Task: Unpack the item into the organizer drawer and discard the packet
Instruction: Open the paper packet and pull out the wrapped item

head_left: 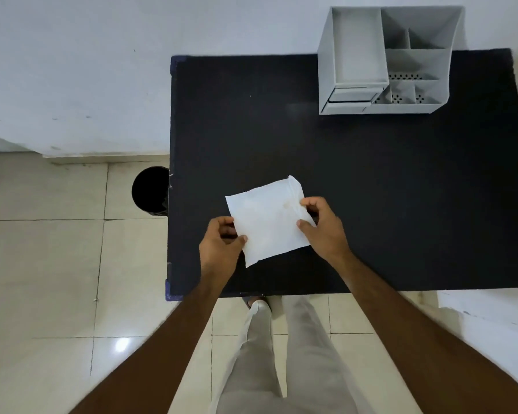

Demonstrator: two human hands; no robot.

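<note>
A white, flat packet is held over the near part of the black table. My left hand pinches its lower left edge between thumb and fingers. My right hand grips its right edge near the sealed top corner. What is inside the packet is hidden. The grey organizer stands at the table's far right, with several open compartments and a small drawer at its lower left front that looks closed.
A black round bin stands on the tiled floor beside the table's left edge. A white wall runs behind the table. My legs show below the near table edge.
</note>
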